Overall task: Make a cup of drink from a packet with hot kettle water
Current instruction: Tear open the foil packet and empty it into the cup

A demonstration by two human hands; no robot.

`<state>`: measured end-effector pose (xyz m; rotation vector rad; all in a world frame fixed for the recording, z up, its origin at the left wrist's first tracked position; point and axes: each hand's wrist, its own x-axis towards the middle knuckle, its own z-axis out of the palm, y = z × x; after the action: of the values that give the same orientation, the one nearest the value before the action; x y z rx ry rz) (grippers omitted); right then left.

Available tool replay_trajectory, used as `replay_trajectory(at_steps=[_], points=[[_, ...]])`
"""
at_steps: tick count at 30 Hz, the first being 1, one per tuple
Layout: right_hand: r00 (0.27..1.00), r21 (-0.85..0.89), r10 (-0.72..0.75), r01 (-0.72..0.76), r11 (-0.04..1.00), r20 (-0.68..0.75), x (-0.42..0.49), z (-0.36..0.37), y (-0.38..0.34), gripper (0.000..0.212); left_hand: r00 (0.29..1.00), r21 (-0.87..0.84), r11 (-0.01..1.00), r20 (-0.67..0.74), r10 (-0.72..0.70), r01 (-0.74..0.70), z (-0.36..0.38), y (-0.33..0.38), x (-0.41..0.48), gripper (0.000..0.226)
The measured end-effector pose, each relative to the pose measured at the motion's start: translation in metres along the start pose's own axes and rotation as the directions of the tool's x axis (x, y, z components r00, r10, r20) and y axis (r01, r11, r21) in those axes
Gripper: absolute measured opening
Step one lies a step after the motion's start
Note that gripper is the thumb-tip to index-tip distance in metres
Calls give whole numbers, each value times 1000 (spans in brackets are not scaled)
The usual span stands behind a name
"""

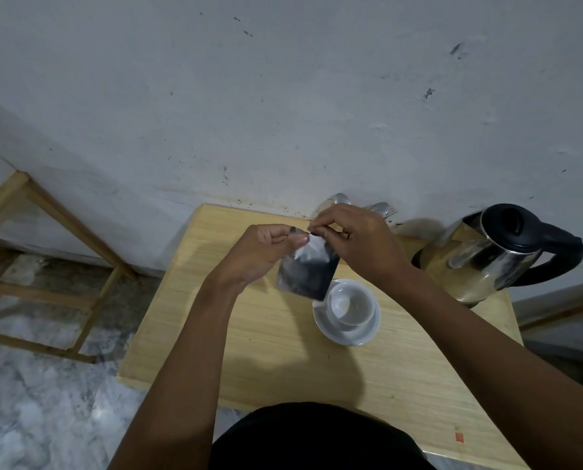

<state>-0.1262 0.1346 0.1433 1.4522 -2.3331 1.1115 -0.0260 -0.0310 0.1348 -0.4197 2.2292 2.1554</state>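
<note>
Over a pale wood-grain table [249, 351], my left hand [266, 252] and right hand [361, 242] each pinch a top corner of a crinkled silver foil packet [307, 271] hanging just above a white glazed cup [351, 305] on its saucer [347, 337]. The cup looks empty; tearing, tipping and pouring remain, I judge. Farther right stands the polished steel kettle [486, 262], lid black.
</note>
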Motion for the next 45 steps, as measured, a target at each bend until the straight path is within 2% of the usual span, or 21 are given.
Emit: replay_trajectory(at_steps=[3,6,9,14,16,18,20,22,24,26,28,33,36,38,40,41,43,44,45], points=[[1000,-13,8,-8,1000,-30,-3,1,-1,6,998,1,1000,-54,19,-19,-5,-3,4,12],[990,-17,0,-3,1000,-144,-10,5,-2,6,996,6,999,-82,36,-36,-7,-5,6,16],[948,46,113,-104,994,-297,-17,5,0,6,989,-26,999,-146,34,-38,-14,-11,7,16],[921,153,242,-203,967,-307,-28,5,-2,6,988,-30,999,-155,28,-33,-20,-14,9,14],[874,243,351,-280,929,-334,-32,3,-7,8,984,-37,999,-178,20,-27,-18,-15,9,14],[788,392,501,-360,847,-358,-34,-3,-9,9,975,-55,998,-220,15,-28,-20,-18,7,16],[724,489,591,-396,778,-354,-39,-8,-7,10,971,-45,999,-239,14,-26,-27,-20,3,21],[703,488,642,-463,740,-307,-44,-9,-1,10,971,-50,999,-240,6,-18,-33,-23,-1,22],[702,443,688,-566,696,-183,-50,-2,9,8,974,-57,998,-227,-2,-12,-37,-25,-3,25],[683,352,731,-680,643,-16,-53,13,17,4,977,-37,999,-212,-13,5,-38,-27,-7,36],[667,207,738,-740,639,104,-54,34,23,3,979,-8,1000,-202,-20,19,-38,-30,-12,40],[656,-33,684,-714,700,320,-46,95,30,14,973,11,999,-228,-42,46,-37,-37,-25,32],[615,-156,639,-653,741,462,-43,120,35,20,969,25,998,-241,-56,64,-37,-42,-33,27],[602,-224,635,-617,755,484,-41,123,38,27,966,12,997,-250,-72,78,-39,-45,-37,27],[639,-168,638,-637,752,431,-35,115,36,30,961,7,996,-264,-87,92,-40,-48,-40,27],[656,-68,645,-678,732,393,-32,108,33,35,958,12,995,-273,-88,95,-40,-49,-41,28],[609,229,691,-791,568,390,-26,89,19,45,954,19,995,-287,-86,95,-39,-51,-41,28],[584,355,685,-811,466,435,-25,78,11,46,952,10,995,-292,-87,94,-38,-51,-40,28],[588,429,650,-805,410,481,-27,68,5,45,952,-6,996,-294,-90,92,-37,-52,-38,28]])
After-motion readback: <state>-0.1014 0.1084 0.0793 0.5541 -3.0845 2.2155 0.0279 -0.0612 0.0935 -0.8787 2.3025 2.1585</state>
